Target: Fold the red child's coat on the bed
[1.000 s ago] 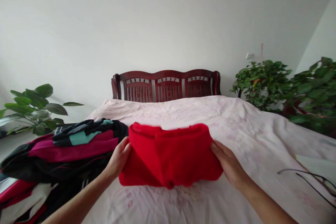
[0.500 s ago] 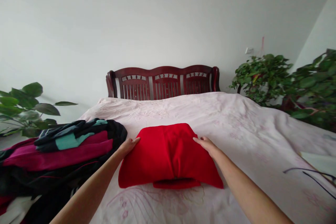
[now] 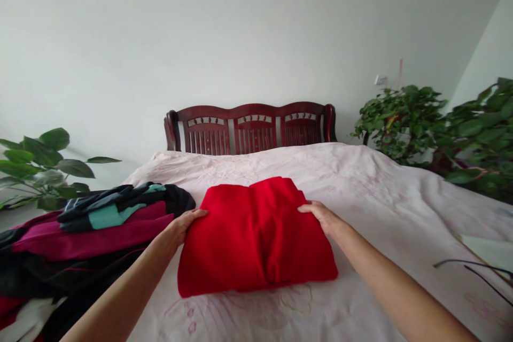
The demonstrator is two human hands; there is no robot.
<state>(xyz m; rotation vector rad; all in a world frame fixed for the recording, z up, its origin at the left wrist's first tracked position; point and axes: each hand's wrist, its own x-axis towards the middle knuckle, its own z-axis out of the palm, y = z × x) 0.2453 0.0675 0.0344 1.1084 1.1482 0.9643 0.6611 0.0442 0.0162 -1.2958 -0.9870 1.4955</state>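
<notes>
A folded red garment (image 3: 240,240) is in front of me, over the pale flowered bedspread (image 3: 360,192); its exact kind does not show. My left hand (image 3: 189,223) grips its left side, thumb on top and fingers hidden beneath. On the opposite side my right hand (image 3: 318,214) pinches the edge the same way. The cloth bulges at its far edge, and a crease runs down its middle. Whether its underside rests on the bed I cannot tell.
Dark, magenta and teal clothes (image 3: 100,230) lie heaped on the left. Eyeglasses (image 3: 473,264) lie at the right edge. Behind stands a dark wooden headboard (image 3: 256,128). Leafy plants (image 3: 404,117) flank the bed.
The garment's far edge has risen and bunched up. Its near edge, which showed an opening, now hangs closed. Both hands keep their hold, and the view has tilted slightly upward.
</notes>
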